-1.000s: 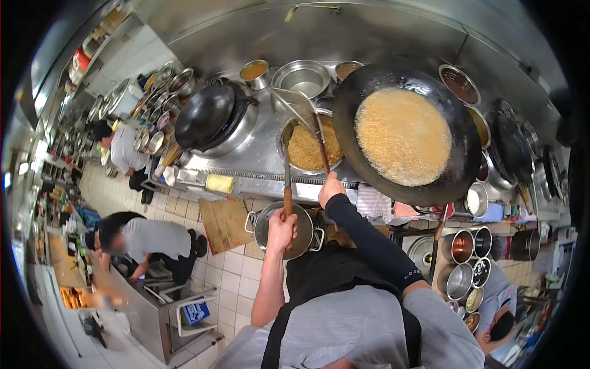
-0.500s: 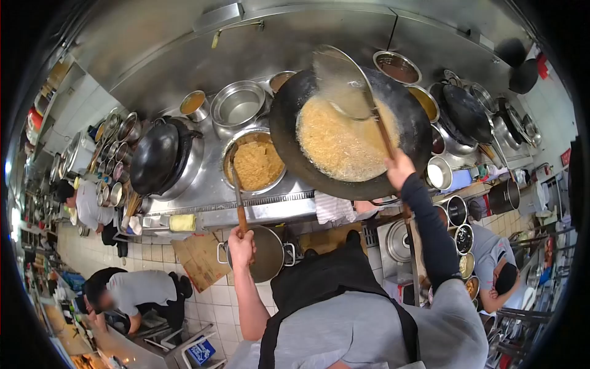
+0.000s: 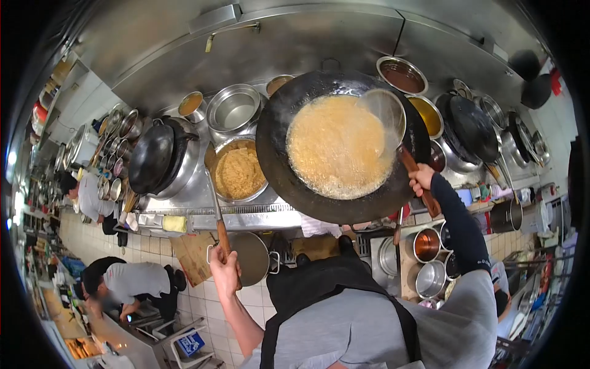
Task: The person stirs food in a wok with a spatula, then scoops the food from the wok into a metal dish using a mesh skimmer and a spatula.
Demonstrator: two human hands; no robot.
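Observation:
My left hand (image 3: 225, 268) is wrapped round the wooden handle of a long metal ladle (image 3: 216, 200). The ladle's head rests at the left rim of a steel bowl (image 3: 261, 192) filled with golden, crumbly food (image 3: 238, 171). In my right hand (image 3: 421, 179) is the wooden handle of a round wire-mesh strainer (image 3: 388, 109). Its mesh hangs over the right side of a large black wok (image 3: 275, 138), partly overlapping the foaming yellow liquid (image 3: 337, 144). Whether the mesh dips into the liquid I cannot tell.
Left of the bowl stand a steel pot (image 3: 234, 108) and a black wok (image 3: 151, 158). Bowls of dark sauce (image 3: 402, 75) and yellow liquid (image 3: 426, 115) sit behind on the right. A two-handled pot (image 3: 249, 258) is below the counter edge. A co-worker (image 3: 136, 286) bends at lower left.
The strainer has come down and right from above the wok's far side, and my right hand has moved right. My left hand and ladle have shifted left and slightly nearer me.

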